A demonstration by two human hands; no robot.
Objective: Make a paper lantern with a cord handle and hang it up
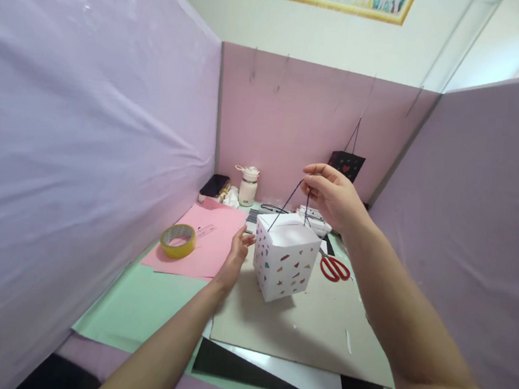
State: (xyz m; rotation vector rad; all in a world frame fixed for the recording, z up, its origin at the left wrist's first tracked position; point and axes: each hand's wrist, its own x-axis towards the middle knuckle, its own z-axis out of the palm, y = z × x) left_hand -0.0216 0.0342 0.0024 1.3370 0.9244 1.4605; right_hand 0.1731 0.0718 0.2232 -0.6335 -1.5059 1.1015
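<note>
White paper lantern box (285,259) with small coloured cut-outs, standing on grey card (308,333) near the middle of the desk. Dark string handle (293,200) rising from its top, pinched between fingertips of right hand (330,194), lifted above the box. Left hand (237,253) loosely open, fingers beside the box's left face, resting at the pink paper (206,241) edge; contact with the box cannot be told. Yellow tape roll (178,240) toward the left edge, red scissors (334,269) right of the box, white bottle (248,185) at the back.
</note>
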